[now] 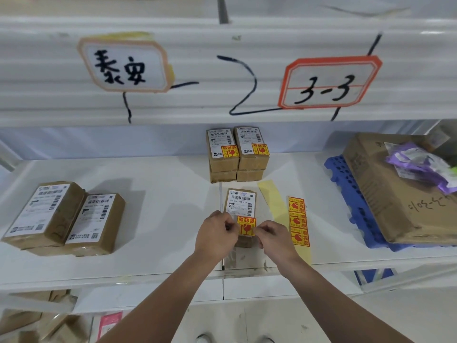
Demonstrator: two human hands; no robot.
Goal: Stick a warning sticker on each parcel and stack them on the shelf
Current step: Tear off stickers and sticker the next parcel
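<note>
Nearest, two bare forearms reaching forward over the front edge of a white shelf (153,219). Left hand (215,233) and right hand (272,237) close together, fingertips pinched on opposite side edges of one red-and-yellow warning sticker (246,226). Sticker held flat against the near end of a small brown parcel (241,209), just below its white shipping label; whether already pressed down, impossible to tell.

Just right of the parcel, a backing strip (298,221) lying on the shelf with three more stickers in a column, and a bare yellow strip of peeled backing (272,196) angled between parcel and strip.

To the left, well apart, two unstickered parcels (66,219) lying side by side, touching, seemingly resting on more parcels beneath.

Farther back, four finished parcels (237,154) stacked in two columns of two, the upper pair showing warning stickers on top.

Far right, a large cardboard box (385,194) on a blue plastic pallet (351,194), purple plastic bags on top.

Judged handling: sticker thin, limp and tacky, likely to curl or crease, best kept taut by its edges and smoothed from one side. Parcel small, probably light and rigid, tape-wrapped and perhaps slick; best gripped across its long sides.
</note>
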